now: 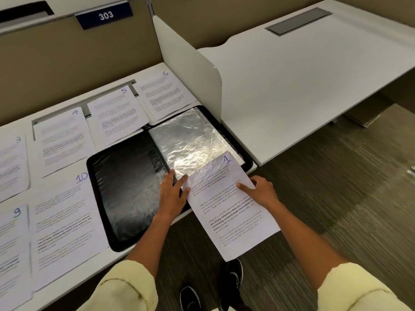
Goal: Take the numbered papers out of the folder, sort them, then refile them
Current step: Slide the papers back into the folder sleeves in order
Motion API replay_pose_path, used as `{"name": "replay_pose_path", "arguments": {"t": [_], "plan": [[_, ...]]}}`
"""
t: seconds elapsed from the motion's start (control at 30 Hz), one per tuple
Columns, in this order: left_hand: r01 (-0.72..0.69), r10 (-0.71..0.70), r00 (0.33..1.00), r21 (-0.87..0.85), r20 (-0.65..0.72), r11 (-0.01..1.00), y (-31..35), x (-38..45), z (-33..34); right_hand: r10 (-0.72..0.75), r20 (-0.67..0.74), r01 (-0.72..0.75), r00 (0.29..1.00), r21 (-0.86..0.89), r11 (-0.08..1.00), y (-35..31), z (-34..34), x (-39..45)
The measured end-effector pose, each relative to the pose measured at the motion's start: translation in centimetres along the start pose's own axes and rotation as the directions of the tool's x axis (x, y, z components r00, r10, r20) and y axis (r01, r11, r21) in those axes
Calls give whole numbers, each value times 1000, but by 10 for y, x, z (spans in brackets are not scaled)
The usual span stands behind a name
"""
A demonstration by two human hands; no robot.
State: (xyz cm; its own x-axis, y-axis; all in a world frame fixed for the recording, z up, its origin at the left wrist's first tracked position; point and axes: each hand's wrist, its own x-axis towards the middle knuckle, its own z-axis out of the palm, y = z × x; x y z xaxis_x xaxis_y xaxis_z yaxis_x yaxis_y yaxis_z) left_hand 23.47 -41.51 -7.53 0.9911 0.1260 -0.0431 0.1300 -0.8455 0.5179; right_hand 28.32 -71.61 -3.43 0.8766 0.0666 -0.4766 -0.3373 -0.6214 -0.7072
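A black folder lies open on the white desk, its clear plastic sleeve on the right half. The paper numbered 1 has its top end inside the sleeve's near opening; the rest hangs over the desk edge. My right hand grips this paper at its right edge, thumb on top. My left hand lies on the folder and pinches the sleeve's near corner between thumb and fingers. Papers 3, 4, 5, 6, 9 and 10 lie spread on the desk.
A white divider panel stands right of the folder. Beyond it is a second white desk with a grey cable hatch. A beige partition carries a plate reading 303. Below are carpet and my black shoes.
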Motion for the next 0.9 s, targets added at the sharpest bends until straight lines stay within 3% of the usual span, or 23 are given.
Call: {"name": "replay_pose_path", "arguments": {"t": [0.23,0.37,0.43,0.53,0.6,0.67,0.77,0.9], "plan": [[19,-18,997,-18,76,1000,1,0,-4,145,-126,-143,981,25,989,44,3,-30],[8,-6,993,-18,120,1000,0,1,-6,239,-217,-176,947,273,946,66,12,-59],[9,-6,990,-17,144,1000,-3,1,-8,323,-186,-185,928,522,833,74,20,-74],[3,-3,984,5,178,1000,-3,3,-9,402,-123,-148,907,802,579,79,33,-95],[-2,-1,981,17,196,1000,-4,2,-9,433,-88,-102,897,912,397,79,43,-106],[-3,-2,978,25,210,1000,-4,1,-8,436,-27,-114,900,949,294,80,56,-114],[-9,-1,972,43,234,999,-5,2,-8,400,36,-173,916,934,313,80,74,-123],[-20,2,965,64,264,998,-6,3,-9,360,-3,-151,933,905,398,70,88,-128]]}}
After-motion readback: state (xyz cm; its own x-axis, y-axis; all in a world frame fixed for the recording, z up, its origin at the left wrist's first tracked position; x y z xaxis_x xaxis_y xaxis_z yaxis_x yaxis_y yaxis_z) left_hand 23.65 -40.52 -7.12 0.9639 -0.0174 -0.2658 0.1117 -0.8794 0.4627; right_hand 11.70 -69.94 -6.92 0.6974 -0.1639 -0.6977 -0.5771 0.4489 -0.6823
